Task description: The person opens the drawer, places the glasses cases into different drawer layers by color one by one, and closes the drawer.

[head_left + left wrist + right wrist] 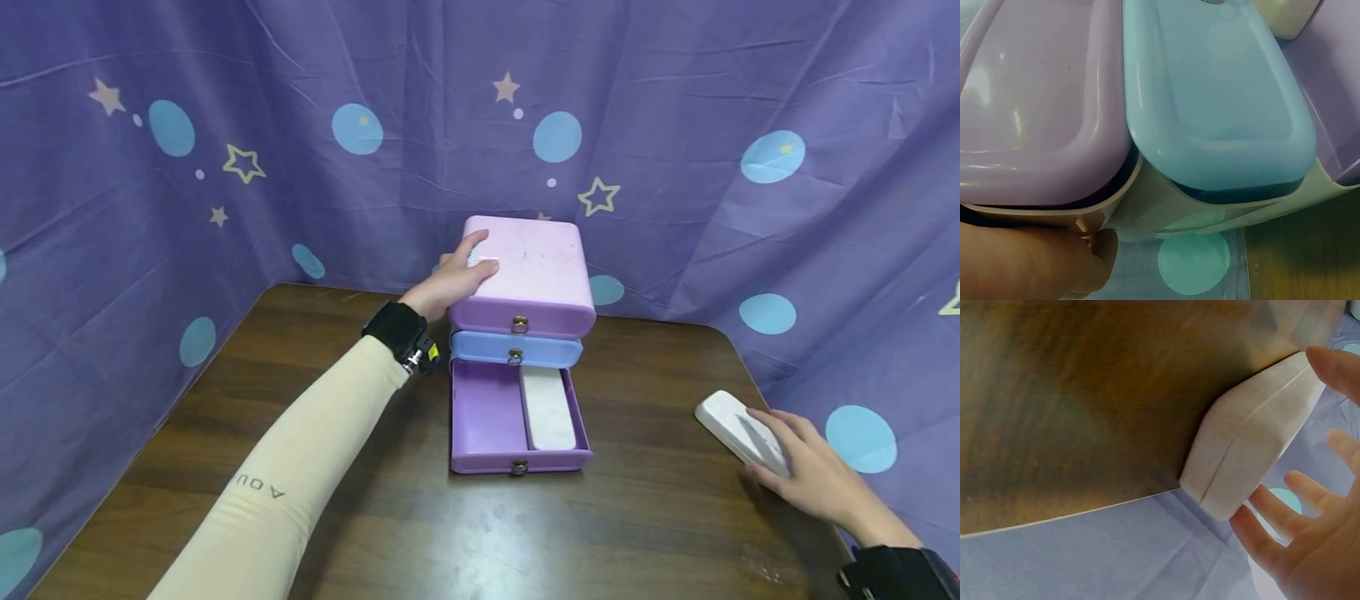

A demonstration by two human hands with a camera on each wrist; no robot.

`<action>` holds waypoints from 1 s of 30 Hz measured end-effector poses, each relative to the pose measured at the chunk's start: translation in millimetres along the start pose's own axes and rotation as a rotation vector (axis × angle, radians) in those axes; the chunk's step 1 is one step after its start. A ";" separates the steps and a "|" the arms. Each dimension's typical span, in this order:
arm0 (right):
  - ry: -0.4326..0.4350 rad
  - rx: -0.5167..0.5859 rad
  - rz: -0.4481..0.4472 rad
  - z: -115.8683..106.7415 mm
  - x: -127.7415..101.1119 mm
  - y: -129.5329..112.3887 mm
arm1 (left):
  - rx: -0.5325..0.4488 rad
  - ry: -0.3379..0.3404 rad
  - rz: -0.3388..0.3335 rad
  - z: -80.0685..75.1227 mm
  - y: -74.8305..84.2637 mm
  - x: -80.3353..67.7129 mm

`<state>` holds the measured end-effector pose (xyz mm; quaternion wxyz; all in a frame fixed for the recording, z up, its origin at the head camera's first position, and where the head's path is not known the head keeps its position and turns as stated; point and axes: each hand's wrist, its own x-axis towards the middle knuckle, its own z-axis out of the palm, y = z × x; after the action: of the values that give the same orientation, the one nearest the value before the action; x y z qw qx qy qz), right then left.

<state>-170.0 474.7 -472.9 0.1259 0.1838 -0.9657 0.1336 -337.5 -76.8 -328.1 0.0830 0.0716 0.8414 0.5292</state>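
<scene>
A small drawer chest with a pink top [536, 258] stands near the back of the table, with my left hand [453, 279] resting on its top left edge. Its purple upper drawer [1035, 94] and blue middle drawer [1210, 87] are nearly in. The purple bottom drawer [487, 408] is pulled out, and a white case [547, 408] lies along its right side. Toward the table's right edge, my right hand [813, 471] pinches a second white case [1247, 437] between thumb and fingers. A seam runs along that case's side.
The brown wooden table [637, 525] has rounded back corners. A purple curtain [450, 100] with stars and blue dots hangs behind and on both sides. A small clear piece [761, 562] lies near the front right of the table.
</scene>
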 end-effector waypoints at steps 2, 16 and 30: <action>-0.004 -0.001 0.002 0.8 -2.0 1.6 | 0.002 0.003 -0.005 0.3 0.1 0.5; -0.074 -0.042 0.010 3.1 -9.0 7.0 | 0.005 0.008 0.003 0.4 0.4 -0.4; -0.075 -0.092 0.022 3.8 -7.9 2.3 | -0.014 0.000 0.004 -0.9 1.5 -2.8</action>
<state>-164.5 478.2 -479.2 0.0967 0.1722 -0.9768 0.0833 -335.0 -77.5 -326.2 0.0824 0.0726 0.8374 0.5355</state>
